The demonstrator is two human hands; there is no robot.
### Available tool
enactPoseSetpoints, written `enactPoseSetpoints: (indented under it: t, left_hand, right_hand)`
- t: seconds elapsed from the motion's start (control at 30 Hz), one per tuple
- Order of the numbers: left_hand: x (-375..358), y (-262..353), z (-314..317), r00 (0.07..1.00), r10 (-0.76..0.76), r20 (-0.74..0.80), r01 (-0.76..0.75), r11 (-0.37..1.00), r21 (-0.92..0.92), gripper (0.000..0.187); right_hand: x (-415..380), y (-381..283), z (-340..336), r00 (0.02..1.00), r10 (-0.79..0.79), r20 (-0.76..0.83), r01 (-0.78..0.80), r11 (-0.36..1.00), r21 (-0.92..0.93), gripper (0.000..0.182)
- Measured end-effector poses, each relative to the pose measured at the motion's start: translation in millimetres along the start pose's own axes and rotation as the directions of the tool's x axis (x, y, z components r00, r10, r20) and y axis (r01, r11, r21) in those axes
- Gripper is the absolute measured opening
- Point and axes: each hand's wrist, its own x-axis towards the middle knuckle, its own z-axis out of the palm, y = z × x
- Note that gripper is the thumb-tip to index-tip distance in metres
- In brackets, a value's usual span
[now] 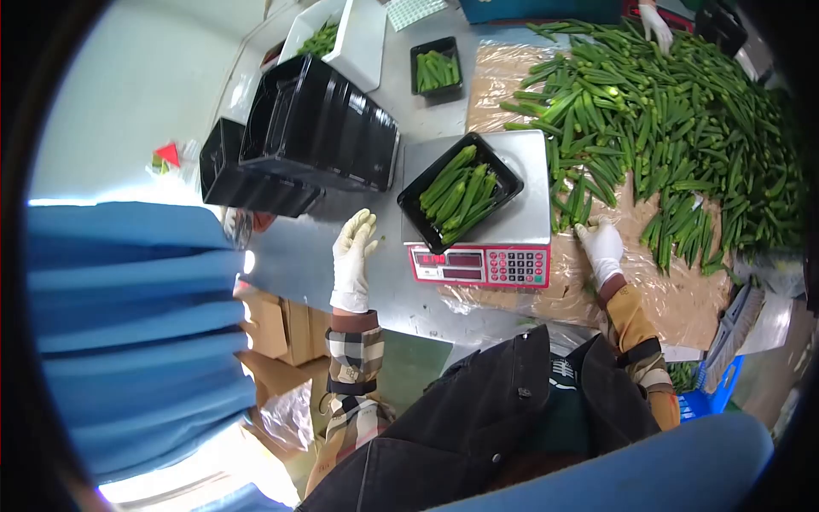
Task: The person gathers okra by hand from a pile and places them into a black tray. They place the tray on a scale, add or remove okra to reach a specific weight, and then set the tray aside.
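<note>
A black plastic tray [509,174] holding several green okra pods [458,194] sits at a slant on the metal pan of a red-and-white digital scale [478,266]. My left hand [351,260], in a white glove, is raised just left of the scale, fingers apart and holding nothing. Right of the scale, my gloved right hand [602,247] reaches the near edge of a big okra pile [665,128]. Its fingers are curled around the ends of a few pods there, and the fingertips are partly hidden. The scale's red display is lit, but too small to read surely.
Stacked black trays [320,124] stand left of the scale. Behind are another filled tray [437,68] and a white bin [358,43] with okra. Across the pile, another person's gloved hand [656,27] touches okra. A blue basket [712,388] and a brush [734,328] are at right.
</note>
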Motion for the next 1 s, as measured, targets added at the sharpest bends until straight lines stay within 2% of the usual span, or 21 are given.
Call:
enactPoseSetpoints:
  t: [0.1, 0.13, 0.27, 0.43, 0.53, 0.63, 0.67, 0.7, 0.73, 0.77, 0.8, 0.83, 0.9, 0.97, 1.0]
  left_hand:
    - [-5, -18, -8, 0.998, -0.043, -0.045, 0.04, 0.997, -0.065, 0.036]
    - [-6, -23, -8, 0.997, -0.048, -0.052, 0.044, 0.996, -0.079, 0.036]
    - [-4, -35, 3, 0.998, -0.039, -0.059, 0.031, 0.992, -0.125, 0.036]
    - [2, -33, 33, 1.0, -0.011, 0.006, 0.012, 0.994, -0.106, 0.039]
    - [8, -34, 47, 1.0, -0.021, 0.02, 0.023, 0.995, -0.099, 0.043]
    - [9, -39, 54, 1.0, 0.007, 0.017, -0.006, 1.0, -0.027, 0.044]
    - [12, -43, 58, 0.999, 0.039, -0.008, -0.039, 0.997, -0.062, 0.046]
    - [12, -49, 62, 0.953, 0.284, -0.108, -0.258, 0.944, 0.204, 0.047]
    - [4, -40, 71, 0.839, 0.527, -0.136, -0.414, 0.78, 0.469, 0.047]
    - [-4, -28, 81, 0.673, 0.734, -0.089, -0.483, 0.528, 0.698, 0.047]
    - [-11, -15, 89, 0.683, 0.727, -0.069, -0.524, 0.554, 0.647, 0.044]
    - [-5, -15, 92, 0.653, 0.757, 0.03, -0.584, 0.478, 0.656, 0.038]
    - [-3, -19, 106, 0.71, 0.688, 0.15, -0.553, 0.414, 0.723, 0.032]
    - [6, -26, 115, 0.756, 0.612, 0.231, -0.512, 0.334, 0.791, 0.031]
    - [9, -28, 115, 0.76, 0.608, 0.229, -0.518, 0.354, 0.779, 0.028]
  right_hand:
    - [19, 11, -2, 0.969, 0.109, 0.222, -0.143, 0.98, 0.141, 0.029]
    - [27, 24, 11, 0.965, 0.103, 0.24, -0.17, 0.945, 0.278, 0.029]
    - [35, 40, 25, 0.97, 0.091, 0.224, -0.136, 0.972, 0.193, 0.03]
    - [15, 4, 7, 0.985, 0.087, 0.152, -0.086, 0.996, -0.008, 0.036]
    - [18, 11, 5, 0.96, 0.107, 0.257, -0.141, 0.983, 0.12, 0.032]
    - [18, 12, -9, 0.923, 0.125, 0.365, -0.312, 0.797, 0.517, 0.023]
    - [11, 1, -23, 0.917, 0.127, 0.378, -0.335, 0.759, 0.558, 0.02]
    - [8, 0, -25, 0.937, 0.102, 0.333, -0.289, 0.763, 0.578, 0.021]
    - [4, 1, -26, 0.955, 0.078, 0.288, -0.242, 0.766, 0.595, 0.022]
    - [0, 0, -29, 0.969, 0.054, 0.242, -0.195, 0.769, 0.609, 0.023]
    - [-4, -3, -31, 0.964, 0.036, 0.263, -0.205, 0.731, 0.651, 0.027]
    - [-9, -6, -32, 0.957, -0.023, 0.289, -0.212, 0.625, 0.752, 0.029]
    - [-21, -15, -33, 0.937, -0.156, 0.311, -0.236, 0.371, 0.898, 0.032]
    - [-40, -38, -51, 0.916, -0.194, 0.351, -0.3, 0.25, 0.921, 0.031]
    - [-47, -39, -55, 0.903, -0.204, 0.377, -0.341, 0.19, 0.921, 0.03]
